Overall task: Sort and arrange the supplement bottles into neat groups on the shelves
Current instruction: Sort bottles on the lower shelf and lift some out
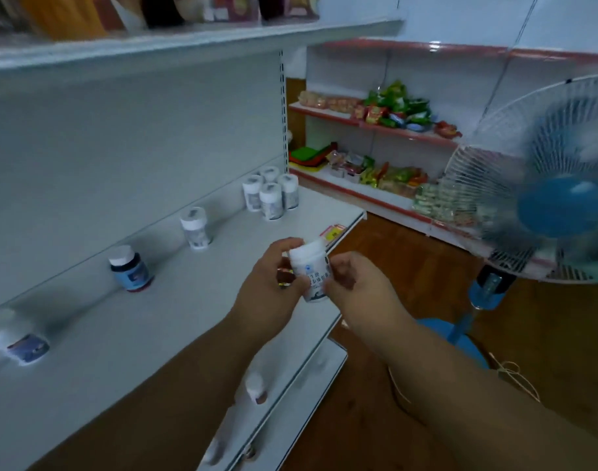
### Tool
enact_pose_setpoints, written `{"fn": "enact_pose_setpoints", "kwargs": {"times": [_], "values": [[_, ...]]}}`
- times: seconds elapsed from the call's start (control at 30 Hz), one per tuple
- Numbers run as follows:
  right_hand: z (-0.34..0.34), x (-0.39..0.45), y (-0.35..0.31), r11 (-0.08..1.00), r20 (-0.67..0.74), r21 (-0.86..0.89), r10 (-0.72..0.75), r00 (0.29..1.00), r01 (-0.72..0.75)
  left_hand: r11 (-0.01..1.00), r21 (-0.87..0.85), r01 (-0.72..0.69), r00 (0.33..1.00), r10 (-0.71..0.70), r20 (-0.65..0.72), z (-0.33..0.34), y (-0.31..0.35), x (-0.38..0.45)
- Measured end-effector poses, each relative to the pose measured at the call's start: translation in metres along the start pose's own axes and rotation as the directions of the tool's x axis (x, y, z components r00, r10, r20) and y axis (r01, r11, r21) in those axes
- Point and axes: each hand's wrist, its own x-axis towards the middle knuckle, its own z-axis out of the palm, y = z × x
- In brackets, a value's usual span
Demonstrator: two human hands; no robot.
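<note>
**Both hands on one white bottle above the shelf edge**

A small white plastic supplement bottle with a blue-printed label [310,274] is held tilted over the front edge of the pale grey metal shelf [161,321]. The left hand [274,280] curls its fingers round the bottle's left side, and the right hand [350,283] pinches the right side, so each grip is closed on it.

On the shelf, a tight cluster of four white bottles [270,192] stands at the far end. A single white bottle [195,227] stands nearer, by the back panel. A dark bottle with a white cap [131,268] comes next, well apart, and a blurred white bottle [19,339] lies at the near left.

A blue standing fan [549,205] is to the right.
</note>
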Motion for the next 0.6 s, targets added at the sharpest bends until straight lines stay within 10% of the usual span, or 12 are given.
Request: {"fn": "enact_pose_setpoints", "kwargs": {"times": [0.27, 0.6], "values": [[-0.017, 0.157, 0.023, 0.906, 0.120, -0.358, -0.196, 0.973, 0.227, 0.975, 0.214, 0.065, 0.983, -0.026, -0.180, 0.038, -0.033, 0.125], [0.021, 0.285, 0.062, 0.845, 0.466, -0.336, -0.234, 0.853, 0.415, 0.845, 0.378, 0.378, 0.821, -0.117, -0.559, 0.073, -0.091, 0.196]]}}
